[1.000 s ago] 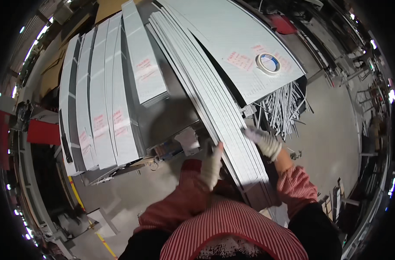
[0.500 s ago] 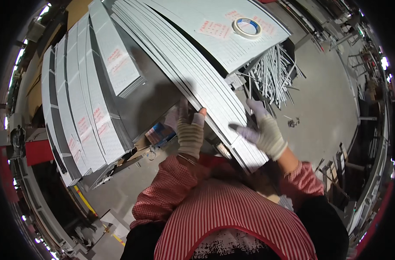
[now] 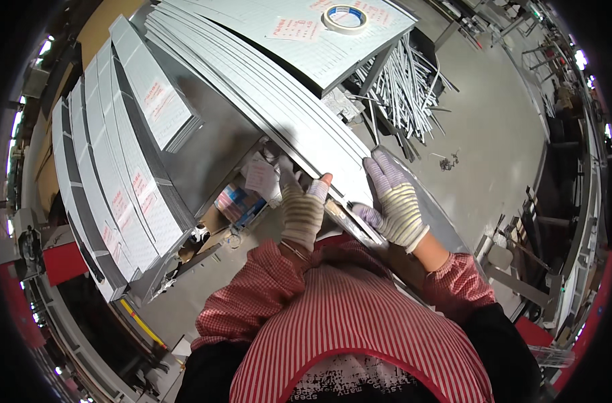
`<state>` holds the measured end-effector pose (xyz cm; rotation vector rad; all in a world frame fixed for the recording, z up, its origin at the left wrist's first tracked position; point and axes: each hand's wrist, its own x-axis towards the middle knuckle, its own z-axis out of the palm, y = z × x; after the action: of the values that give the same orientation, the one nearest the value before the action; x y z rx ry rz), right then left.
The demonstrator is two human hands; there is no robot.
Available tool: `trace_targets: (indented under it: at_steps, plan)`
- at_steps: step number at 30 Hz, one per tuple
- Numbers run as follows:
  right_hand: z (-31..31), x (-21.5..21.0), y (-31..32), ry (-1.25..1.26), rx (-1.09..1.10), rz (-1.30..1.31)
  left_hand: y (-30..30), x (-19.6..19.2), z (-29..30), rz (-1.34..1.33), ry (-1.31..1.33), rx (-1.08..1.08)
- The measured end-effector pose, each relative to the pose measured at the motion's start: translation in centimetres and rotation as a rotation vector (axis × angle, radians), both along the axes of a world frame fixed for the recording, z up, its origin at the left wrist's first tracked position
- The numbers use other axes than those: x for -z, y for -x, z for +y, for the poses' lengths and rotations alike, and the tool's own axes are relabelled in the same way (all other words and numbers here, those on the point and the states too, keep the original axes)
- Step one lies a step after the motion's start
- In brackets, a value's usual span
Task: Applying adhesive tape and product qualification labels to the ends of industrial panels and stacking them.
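Observation:
Both hands wear striped knit gloves. My left hand grips the near end of a long stack of thin grey metal panels, thumb on the top edge. My right hand lies flat on the top of the same stack near its end, fingers spread and pointing away. The panels run from my chest up and to the left. My red checked sleeves and striped apron fill the lower picture.
A tape roll lies on a wide grey sheet at the top. Loose metal rods are piled at the upper right. More grey panel stacks with pink labels stand at the left. A small patterned box sits below.
The view has shifted so the panel stack sits higher. My left hand moved from the stack's side to grip its end; my right hand came down flat onto the top.

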<state>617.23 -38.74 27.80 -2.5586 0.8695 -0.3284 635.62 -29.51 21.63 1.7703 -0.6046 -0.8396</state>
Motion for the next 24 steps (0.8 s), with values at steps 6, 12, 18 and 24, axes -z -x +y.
trace_targets:
  at_steps: [6, 12, 18, 24]
  plan:
    - [0.3, 0.2, 0.3, 0.021, 0.057, 0.049, 1.5, -6.0, 1.1, -0.902, 0.162, 0.279]
    - [0.7, 0.0, -0.3, -0.059, 0.13, 0.029, 1.5, -5.5, 0.5, -0.94, 0.083, 0.335]
    - [0.7, 0.0, 0.4, -0.035, 0.134, 0.021, 1.4, -7.2, -1.6, -0.988, 0.021, 0.492]
    - [0.3, -1.2, 0.1, -0.156, 0.132, 0.032, -0.6, -5.7, -3.6, -1.195, -0.26, 0.6]
